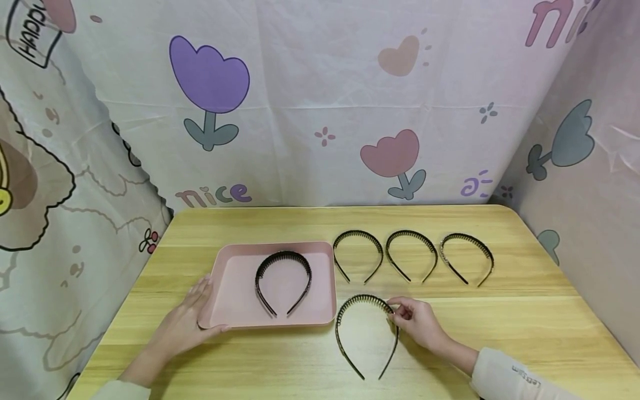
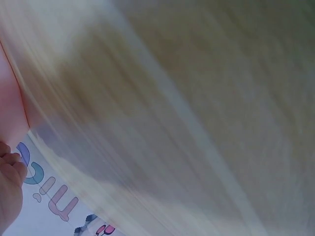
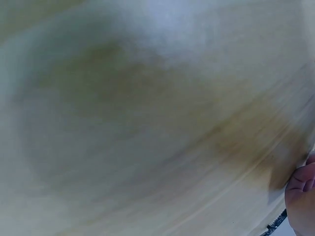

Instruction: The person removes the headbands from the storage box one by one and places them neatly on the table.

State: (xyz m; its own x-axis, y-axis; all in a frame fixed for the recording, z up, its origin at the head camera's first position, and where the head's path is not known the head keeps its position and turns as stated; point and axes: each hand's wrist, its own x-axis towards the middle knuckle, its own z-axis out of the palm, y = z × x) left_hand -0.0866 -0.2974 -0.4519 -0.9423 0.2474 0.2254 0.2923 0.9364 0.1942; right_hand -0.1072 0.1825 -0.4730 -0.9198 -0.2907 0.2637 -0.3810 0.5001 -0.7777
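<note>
In the head view my left hand (image 1: 182, 319) holds the near left corner of a shallow pink tray (image 1: 230, 311), fingers along its left side and thumb at the front wall. Inside the tray lies a black toothed headband (image 1: 285, 254); its left leg looks doubled. To the right of the tray, my right hand (image 1: 417, 322) pinches another black toothed headband (image 1: 340, 333) by the upper right of its arch, the ends pointing toward me. The left wrist view catches part of the tray (image 2: 10, 98) and my left fingers; the right wrist view catches only my curled right fingers (image 3: 300, 184).
Behind the held headband, three more black headbands lie in a row: one by the tray's right edge (image 1: 357, 231), a middle one (image 1: 411, 231) and a right one (image 1: 467, 236). The wooden table (image 1: 260, 366) is backed by a printed cloth (image 1: 310, 83).
</note>
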